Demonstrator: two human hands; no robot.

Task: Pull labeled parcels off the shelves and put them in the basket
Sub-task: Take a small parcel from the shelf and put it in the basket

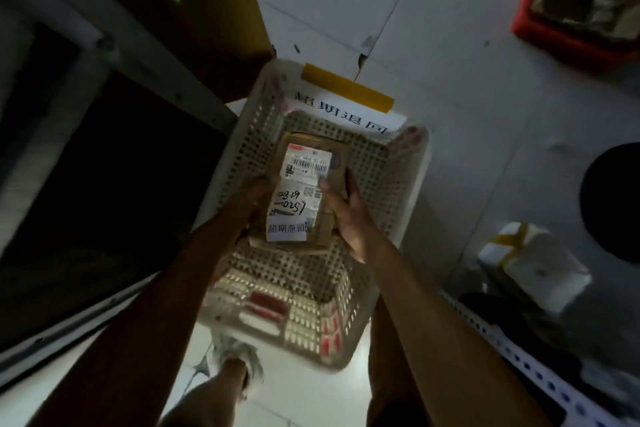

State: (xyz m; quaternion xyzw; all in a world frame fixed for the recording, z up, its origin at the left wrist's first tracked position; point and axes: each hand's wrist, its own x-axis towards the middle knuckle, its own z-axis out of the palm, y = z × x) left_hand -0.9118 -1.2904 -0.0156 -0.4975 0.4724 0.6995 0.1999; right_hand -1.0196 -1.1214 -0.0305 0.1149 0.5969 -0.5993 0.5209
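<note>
A brown cardboard parcel (332,163) with a white shipping label and handwritten numbers is held low inside the white perforated basket (391,184) on the floor. My left hand (247,204) grips the parcel's left side from below. My right hand (346,215) holds its right side, thumb on the label and fingers along the edge. The basket's far rim carries a paper sign with yellow tape.
A grey metal shelf frame (114,55) with dark bays stands at left. A red crate (571,7) sits at the top right, a white taped foam box (533,267) and a perforated shelf rail at right. My foot (235,367) stands just before the basket.
</note>
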